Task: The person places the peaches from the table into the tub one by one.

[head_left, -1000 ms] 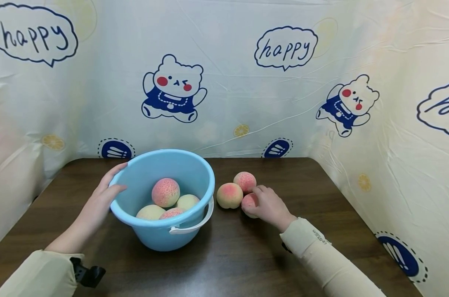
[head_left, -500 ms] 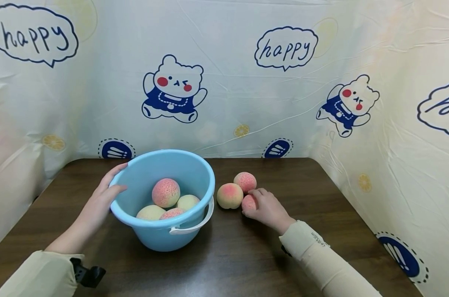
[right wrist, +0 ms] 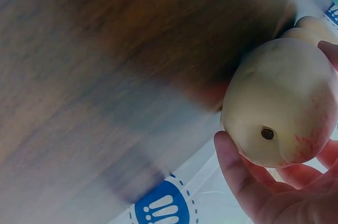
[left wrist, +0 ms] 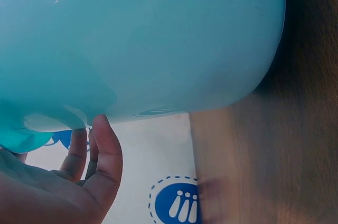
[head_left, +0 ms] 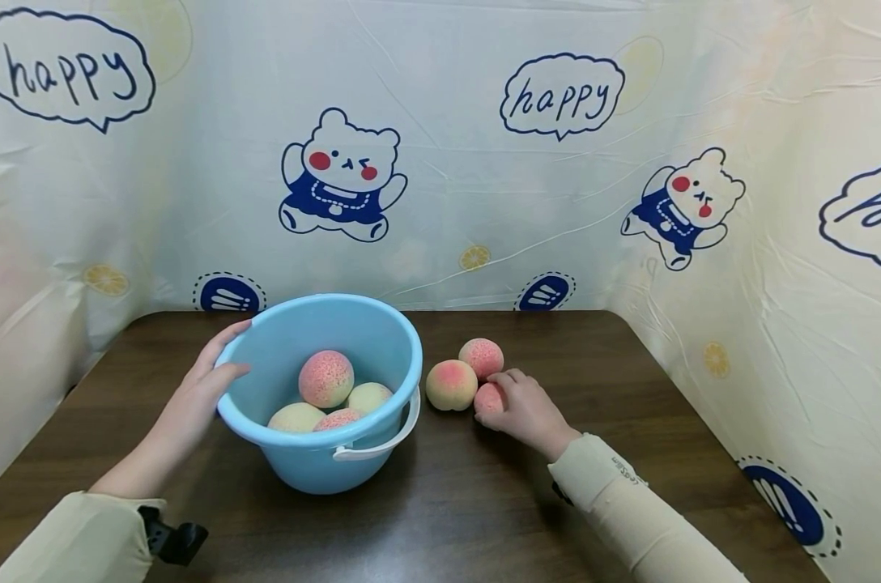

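- Peach (head_left: 489, 399), pink with a paler end: it sits at three o'clock from the blue bucket (head_left: 317, 470), at counter level; whether it touches the wood cannot be told. The right wrist view shows a small dark hole in its pale end.
- The right grip (head_left: 531, 410) holds this peach, thumb and fingers curved round it.
- Two loose peaches (head_left: 451, 385) lie close by on the wood, a yellowish one between nine and ten o'clock from the held peach, a pink-speckled one at twelve.
- The left grip (head_left: 202, 385) holds the bucket's rim at nine o'clock, narrow, the thumb over the edge and the fingers outside.
- Four peaches (head_left: 326, 379) show inside the bucket, two of them mostly pale. Its white handle (head_left: 378, 448) slants down the outer wall at four o'clock.
- The counter (head_left: 499, 510) is dark brown wood with visible grain, rounded far corners and a soft shine at six o'clock.
- A creased whitish sheet (head_left: 448, 186) walls the room behind the counter and along both sides.
- Printed on it, by the head view's clock: a winking bear (head_left: 338, 198) between ten and eleven, a tilted one between two and three, "happy" bubbles (head_left: 563, 95) at ten, one and nearly three, and blue ovals (head_left: 545, 291) at nine, three and four.
- Pale sleeves (head_left: 637, 510) enter at seven and five o'clock.
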A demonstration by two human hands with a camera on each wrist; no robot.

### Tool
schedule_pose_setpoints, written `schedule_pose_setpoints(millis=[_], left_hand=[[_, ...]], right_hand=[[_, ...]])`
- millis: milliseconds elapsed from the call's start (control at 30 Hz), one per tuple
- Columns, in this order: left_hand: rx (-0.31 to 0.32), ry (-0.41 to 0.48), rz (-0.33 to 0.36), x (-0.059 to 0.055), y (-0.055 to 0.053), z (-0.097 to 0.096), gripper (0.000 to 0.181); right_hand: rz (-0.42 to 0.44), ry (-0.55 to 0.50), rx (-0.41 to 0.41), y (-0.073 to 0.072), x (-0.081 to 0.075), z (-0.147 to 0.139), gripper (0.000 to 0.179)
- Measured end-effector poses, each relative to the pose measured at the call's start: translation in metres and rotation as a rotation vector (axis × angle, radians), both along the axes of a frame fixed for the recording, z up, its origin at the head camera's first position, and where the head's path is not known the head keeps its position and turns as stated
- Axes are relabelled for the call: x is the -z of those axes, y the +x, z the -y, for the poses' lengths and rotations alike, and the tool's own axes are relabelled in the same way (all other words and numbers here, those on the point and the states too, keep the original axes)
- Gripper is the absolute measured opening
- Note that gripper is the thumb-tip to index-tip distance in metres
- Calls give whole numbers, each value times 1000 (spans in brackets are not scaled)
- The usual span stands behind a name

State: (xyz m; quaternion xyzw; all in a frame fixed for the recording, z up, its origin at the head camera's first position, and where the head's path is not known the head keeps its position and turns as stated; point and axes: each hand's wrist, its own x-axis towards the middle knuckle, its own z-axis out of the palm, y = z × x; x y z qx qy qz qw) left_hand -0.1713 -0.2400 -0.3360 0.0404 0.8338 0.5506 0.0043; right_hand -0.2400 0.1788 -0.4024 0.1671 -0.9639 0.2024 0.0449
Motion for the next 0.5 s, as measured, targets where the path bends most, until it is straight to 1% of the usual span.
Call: schedule_pose_setpoints(millis=[267,500], left_hand=[[-1,-2,1,-1,0,-1,61],[-5,-5,0,0,0,0,61]], right_hand=[[-40,2,-16,-1,-5,1,57],[-55,8,-22,-2,-11,1,55]])
